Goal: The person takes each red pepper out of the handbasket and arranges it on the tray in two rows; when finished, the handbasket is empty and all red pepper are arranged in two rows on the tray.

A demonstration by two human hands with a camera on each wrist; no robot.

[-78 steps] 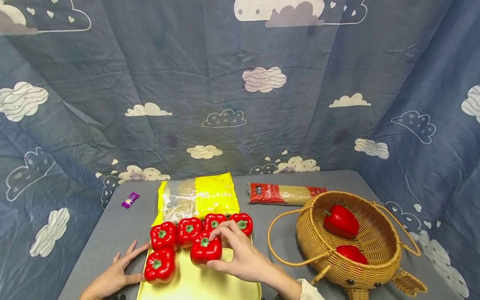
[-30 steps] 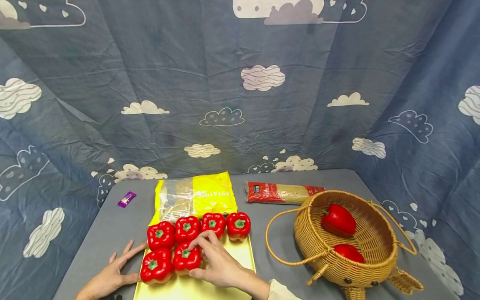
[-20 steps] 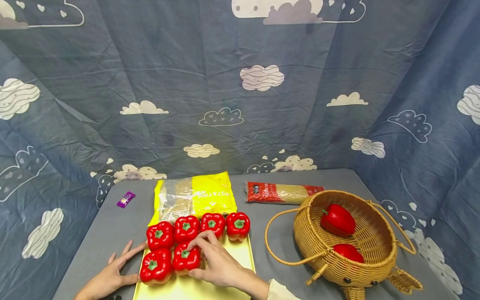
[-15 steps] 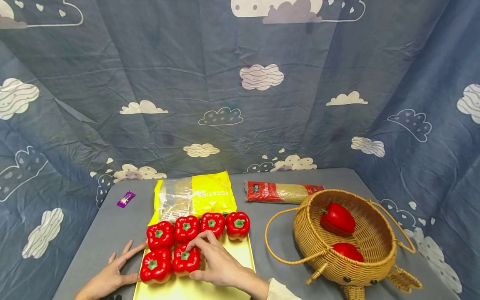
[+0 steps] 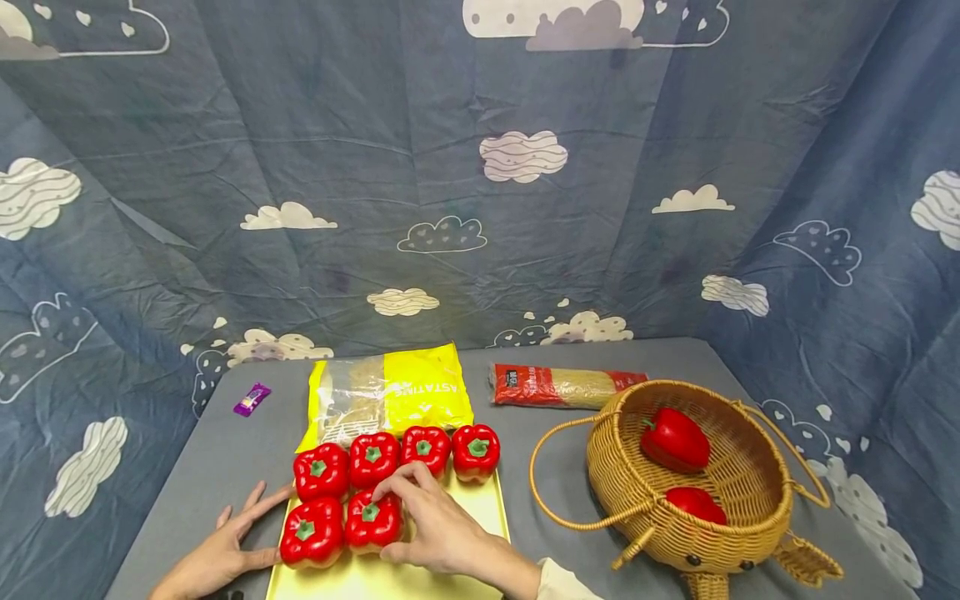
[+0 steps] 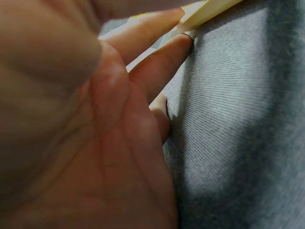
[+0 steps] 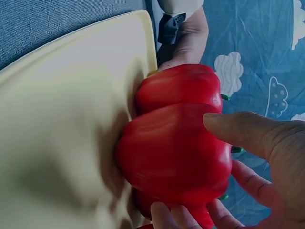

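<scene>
In the head view, my right hand [image 5: 438, 525] grips a red bell pepper [image 5: 366, 533] with a green stem, thumb and fingers around its sides. The right wrist view shows the thumb against this bell pepper [image 7: 176, 152], its base at the pale yellow tray [image 7: 62, 105]. Left of it, another bell pepper [image 5: 312, 542] stands upright. Behind them runs a row of several more peppers, the rightmost pepper [image 5: 477, 450] slightly apart. My left hand [image 5: 221, 550] lies with spread, straight fingers at the tray's left edge, its thumb right by the front-left pepper.
A wicker basket [image 5: 622, 467] with looped handles stands at the right, holding two red peppers. Behind the tray lies a yellow pasta bag [image 5: 427, 387]. A red noodle packet [image 5: 570, 386] and a small purple wrapper [image 5: 252, 399] lie farther back on the grey table.
My right hand has brought its bell pepper left and down beside the front-left pepper, then stayed there. My left hand keeps its place at the tray's edge.
</scene>
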